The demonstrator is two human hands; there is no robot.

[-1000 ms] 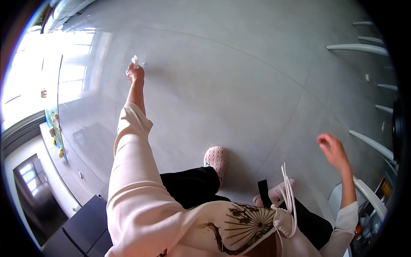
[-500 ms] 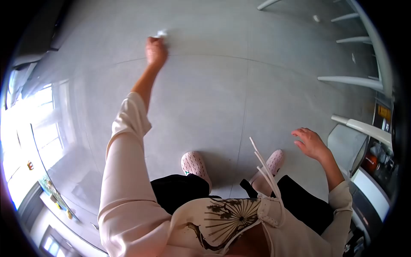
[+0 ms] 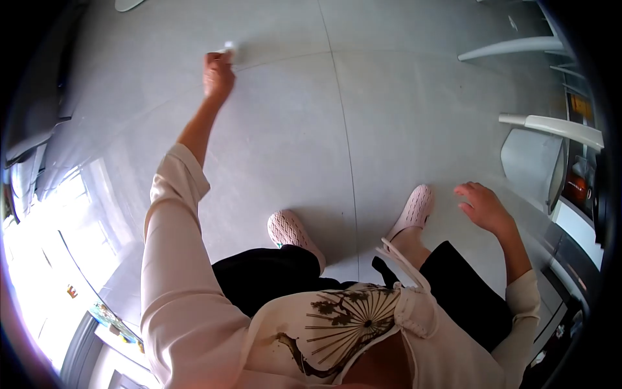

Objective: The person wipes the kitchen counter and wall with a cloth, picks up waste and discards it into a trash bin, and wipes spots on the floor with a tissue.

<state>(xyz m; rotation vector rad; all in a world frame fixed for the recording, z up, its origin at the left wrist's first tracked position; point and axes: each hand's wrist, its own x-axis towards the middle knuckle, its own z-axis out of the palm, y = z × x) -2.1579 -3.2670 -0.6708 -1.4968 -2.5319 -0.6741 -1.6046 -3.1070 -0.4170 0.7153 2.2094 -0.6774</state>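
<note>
My left hand (image 3: 219, 74) is stretched far forward over the grey tiled floor (image 3: 285, 123), fingers closed. A small white thing (image 3: 229, 47), blurred and perhaps a crumpled tissue, sticks out past its fingertips. Whether it touches the floor I cannot tell. My right hand (image 3: 484, 206) hangs at my side with fingers loosely bent and apart, holding nothing. Nearest to it is one pink patterned clog (image 3: 414, 209) on my foot. The other clog (image 3: 290, 232) stands further left.
White chair legs (image 3: 512, 48) reach in from the upper right. Below them is a pale bin-like container (image 3: 528, 159), with a white bar (image 3: 557, 126) above it. Dark furniture (image 3: 39, 78) lines the left edge, and bright window light (image 3: 58, 227) reflects lower left.
The view has shifted and turned, with chair legs and floor seams in new places. My feet have moved apart. My left hand appears slightly further left, still gripping the white thing.
</note>
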